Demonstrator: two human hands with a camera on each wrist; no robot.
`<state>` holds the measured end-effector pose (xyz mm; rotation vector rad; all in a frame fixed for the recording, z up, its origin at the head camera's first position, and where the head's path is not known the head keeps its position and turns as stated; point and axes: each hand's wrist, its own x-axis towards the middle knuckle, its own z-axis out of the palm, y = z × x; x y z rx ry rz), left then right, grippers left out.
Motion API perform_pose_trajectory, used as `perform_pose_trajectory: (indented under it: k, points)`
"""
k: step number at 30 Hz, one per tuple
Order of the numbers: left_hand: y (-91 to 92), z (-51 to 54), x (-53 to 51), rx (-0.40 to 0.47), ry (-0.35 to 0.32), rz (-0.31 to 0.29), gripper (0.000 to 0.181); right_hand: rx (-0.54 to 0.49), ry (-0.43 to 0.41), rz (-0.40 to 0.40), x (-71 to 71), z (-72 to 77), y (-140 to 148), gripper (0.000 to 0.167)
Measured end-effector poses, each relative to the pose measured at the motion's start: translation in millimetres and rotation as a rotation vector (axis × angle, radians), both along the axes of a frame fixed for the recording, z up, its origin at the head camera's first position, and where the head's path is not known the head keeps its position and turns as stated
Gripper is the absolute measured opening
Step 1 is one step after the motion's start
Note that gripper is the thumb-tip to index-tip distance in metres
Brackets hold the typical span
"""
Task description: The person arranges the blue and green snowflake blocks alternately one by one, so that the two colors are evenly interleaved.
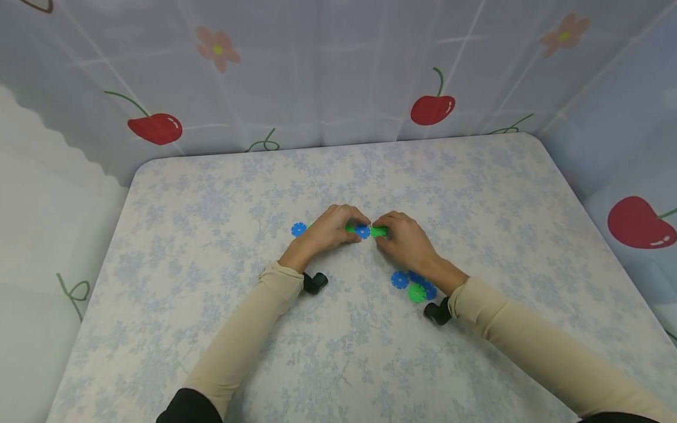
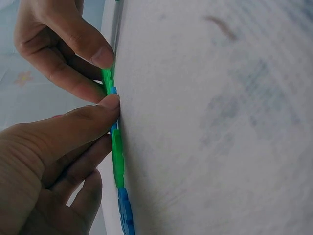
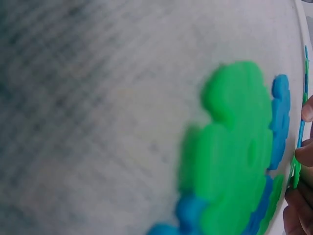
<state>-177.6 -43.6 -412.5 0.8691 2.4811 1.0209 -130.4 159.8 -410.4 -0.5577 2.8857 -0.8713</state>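
Note:
Over the table, the left hand (image 1: 334, 228) pinches a blue notched disc (image 1: 362, 231) that belongs to a row of alternating blue and green discs. The right hand (image 1: 406, 239) pinches a green disc (image 1: 378, 231) at the row's right end. In the left wrist view the left thumb lies on the blue disc, and the green disc (image 2: 108, 78) in the right fingers meets its edge. Another green disc (image 2: 118, 157) and a blue disc (image 2: 125, 211) continue the row. Part of the row is hidden behind the left hand.
Loose blue discs (image 1: 399, 279) and a green disc (image 1: 416, 292) lie near the right forearm. Black devices are at both wrists. The table (image 1: 211, 194) has a pale floral cover, with a cherry-patterned curtain (image 1: 328, 70) behind it.

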Motion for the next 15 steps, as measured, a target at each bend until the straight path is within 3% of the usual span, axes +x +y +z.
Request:
perform_pose_trajectory:
  k: [15]
  points:
    - [0.2,-1.5,-0.2,-0.004,0.001,0.004,0.037,0.008,-0.027,-0.014,0.2,-0.4,-0.5,0.034]
